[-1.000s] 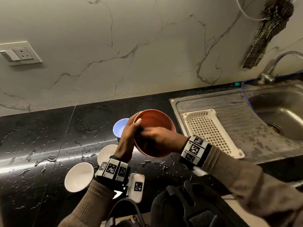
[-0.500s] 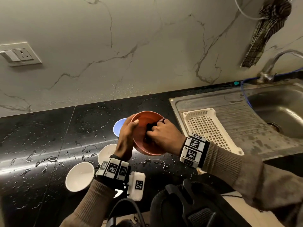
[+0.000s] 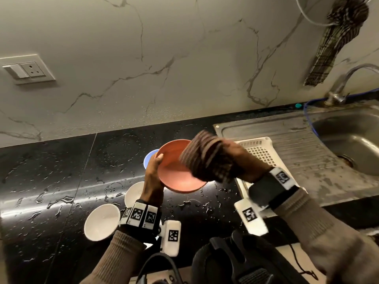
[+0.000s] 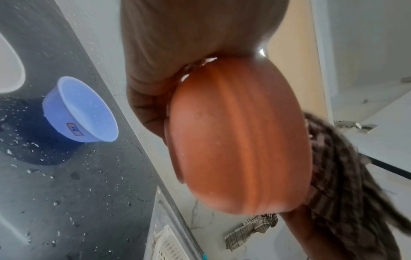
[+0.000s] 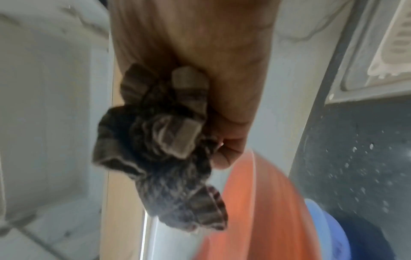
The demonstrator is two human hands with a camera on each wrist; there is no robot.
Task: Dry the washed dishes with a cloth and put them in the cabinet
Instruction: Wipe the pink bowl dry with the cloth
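Observation:
My left hand (image 3: 152,173) grips the rim of an orange bowl (image 3: 174,171), held tilted above the wet black counter (image 3: 61,181); its outer side (image 4: 240,137) fills the left wrist view. My right hand (image 3: 238,162) holds a bunched dark checked cloth (image 3: 205,158) at the bowl's right rim, blurred by motion. The cloth (image 5: 160,146) hangs from my curled fingers in the right wrist view, with the orange bowl (image 5: 249,211) below it. A pale blue bowl (image 3: 149,158) stands behind, on the counter.
Two white bowls (image 3: 102,221) (image 3: 134,194) sit on the counter by my left wrist. A white perforated tray (image 3: 260,152) lies on the steel drainboard, with the sink (image 3: 348,144) and tap (image 3: 344,83) at right. A second checked cloth (image 3: 336,37) hangs on the wall.
My right hand has pulled the cloth up out of the bowl's inside to its right rim. The bowl has tipped flatter in my left hand.

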